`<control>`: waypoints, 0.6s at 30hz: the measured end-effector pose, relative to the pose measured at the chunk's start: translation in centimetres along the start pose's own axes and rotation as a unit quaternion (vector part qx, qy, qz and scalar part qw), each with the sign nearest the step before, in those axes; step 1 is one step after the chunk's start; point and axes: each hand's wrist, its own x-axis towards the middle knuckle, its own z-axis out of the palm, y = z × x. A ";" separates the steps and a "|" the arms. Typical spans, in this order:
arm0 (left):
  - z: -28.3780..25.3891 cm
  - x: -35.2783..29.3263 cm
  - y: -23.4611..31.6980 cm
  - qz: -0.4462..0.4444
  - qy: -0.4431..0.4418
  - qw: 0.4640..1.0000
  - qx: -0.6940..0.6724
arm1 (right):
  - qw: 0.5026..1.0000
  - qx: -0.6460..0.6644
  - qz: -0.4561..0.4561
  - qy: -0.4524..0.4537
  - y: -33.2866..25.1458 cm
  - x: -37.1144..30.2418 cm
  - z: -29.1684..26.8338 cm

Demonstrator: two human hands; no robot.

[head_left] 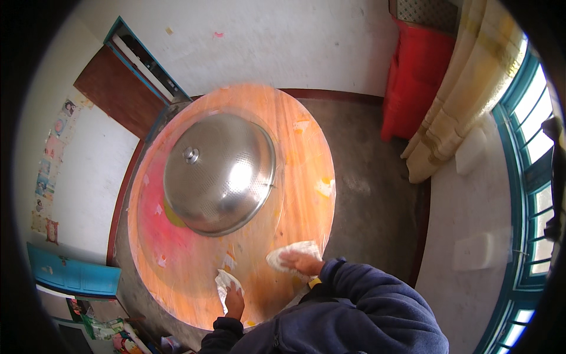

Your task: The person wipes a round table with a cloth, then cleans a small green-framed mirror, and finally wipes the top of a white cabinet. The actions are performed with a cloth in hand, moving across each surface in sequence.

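Note:
My left hand (235, 300) is at the near edge of a round wooden table (298, 177), its fingers closed on a crumpled white cloth (225, 282). Farther right, my right hand (303, 262) presses a second white cloth (283, 252) against the tabletop near its right rim. That hand is slightly blurred. A large shiny metal dome lid (221, 171) with a small round knob sits beyond both hands, left of the table's middle. Neither hand touches it. The tabletop is worn, with a pink-red patch on the left and several pale peeled spots.
Red stacked plastic furniture (415, 76) stands by the far wall, beside a beige curtain (454, 100). Teal-framed windows (522, 159) line the right wall. A blue cabinet (73, 271) is at the left, with packages (106, 327) below it. Grey concrete floor (365, 177) surrounds the table.

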 end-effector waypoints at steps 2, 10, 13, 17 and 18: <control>0.3 0.1 0.3 -0.010 0.001 1.000 0.003 | 0.993 0.028 0.058 0.101 3.4 0.1 -2.1; -0.4 -0.1 2.2 -0.009 0.009 1.000 -0.026 | 0.922 -0.038 0.316 0.222 11.3 0.1 -9.5; -0.6 -0.3 2.8 -0.025 0.006 0.999 -0.037 | 0.941 -0.030 0.268 0.203 10.4 0.6 -7.3; -0.5 0.8 4.0 0.022 0.026 0.999 -0.035 | 0.992 0.070 0.009 0.106 4.8 1.9 -2.2; -0.3 1.4 4.7 0.039 0.035 0.998 -0.032 | 0.994 0.069 -0.039 0.078 2.7 2.2 -1.0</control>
